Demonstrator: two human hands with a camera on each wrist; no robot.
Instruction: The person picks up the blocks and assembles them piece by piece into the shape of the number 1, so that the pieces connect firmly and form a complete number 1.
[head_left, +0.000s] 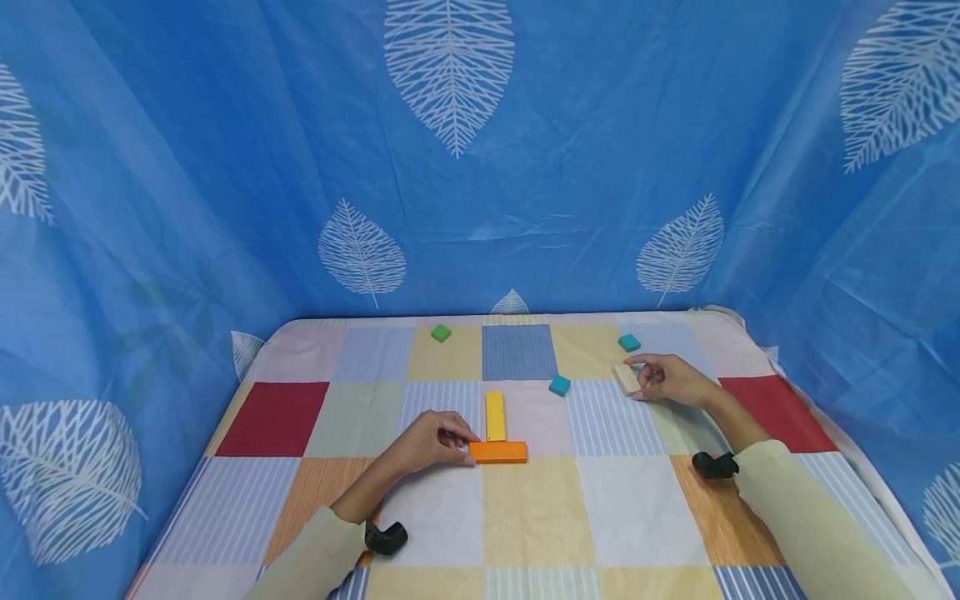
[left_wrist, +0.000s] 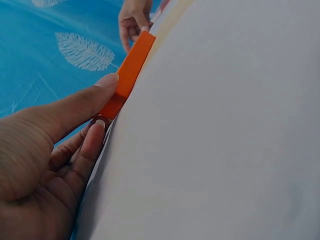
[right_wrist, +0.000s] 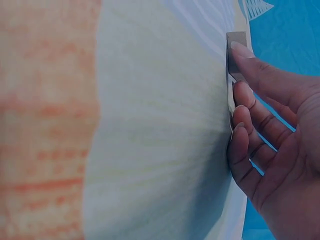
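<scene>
My left hand (head_left: 429,442) pinches the left end of an orange block (head_left: 498,452), which lies crosswise on the patchwork cloth. In the left wrist view the thumb presses the near face of that orange block (left_wrist: 131,67). A yellow block (head_left: 495,416) points away from me, its near end right at the orange one's back edge, so the two form an upside-down T. Farther right, my right hand (head_left: 673,380) holds a pale, wood-coloured block (head_left: 626,379) between thumb and fingers. The right wrist view shows the thumb on this block (right_wrist: 236,55), other fingers curled below it.
Two small teal blocks lie near the right hand: one (head_left: 628,342) just behind it, another (head_left: 559,385) to its left. A green block (head_left: 441,332) sits near the table's back edge. Blue leaf-print curtain (head_left: 525,225) hangs behind and along both sides.
</scene>
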